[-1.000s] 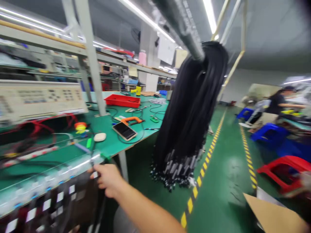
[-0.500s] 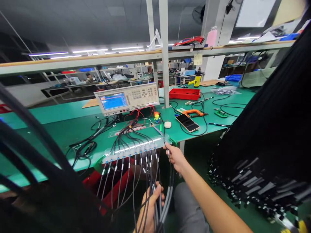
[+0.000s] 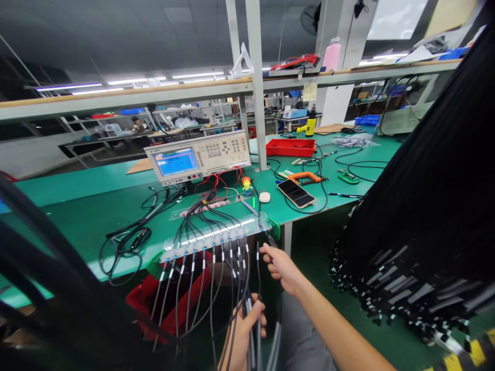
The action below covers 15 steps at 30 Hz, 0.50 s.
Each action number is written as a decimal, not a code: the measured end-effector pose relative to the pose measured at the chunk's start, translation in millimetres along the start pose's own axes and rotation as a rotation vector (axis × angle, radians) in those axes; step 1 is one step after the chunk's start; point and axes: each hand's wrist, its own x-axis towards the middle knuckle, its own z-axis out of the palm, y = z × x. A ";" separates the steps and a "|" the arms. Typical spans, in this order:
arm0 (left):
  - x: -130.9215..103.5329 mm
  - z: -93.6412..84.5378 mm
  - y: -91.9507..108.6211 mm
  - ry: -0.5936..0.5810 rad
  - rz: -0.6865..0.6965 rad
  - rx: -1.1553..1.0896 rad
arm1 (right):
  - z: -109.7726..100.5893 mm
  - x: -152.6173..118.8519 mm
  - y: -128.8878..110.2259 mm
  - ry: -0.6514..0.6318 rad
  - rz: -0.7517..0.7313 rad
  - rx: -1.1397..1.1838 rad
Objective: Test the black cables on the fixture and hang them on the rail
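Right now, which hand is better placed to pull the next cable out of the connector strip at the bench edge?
Right, probably. The right hand is raised just below the right end of the connector strip, pinching one cable. The left hand sits lower, closed around the cable bundle.

1. A green-topped workbench [image 3: 77,211] runs across the room, with a grey upright post [image 3: 256,82] rising from it.
2. An overhead shelf rail [image 3: 154,95] spans the bench.
3. Fluorescent tube lights [image 3: 162,80] glow under a dark ceiling.
4. The floor [image 3: 313,247] is green, with yellow-black hazard striping [image 3: 469,355] at the lower right.
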 end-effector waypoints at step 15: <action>8.3 -8.5 -3.0 0.145 -0.126 -0.171 | 15.4 -5.6 -15.9 0.096 -0.209 -0.065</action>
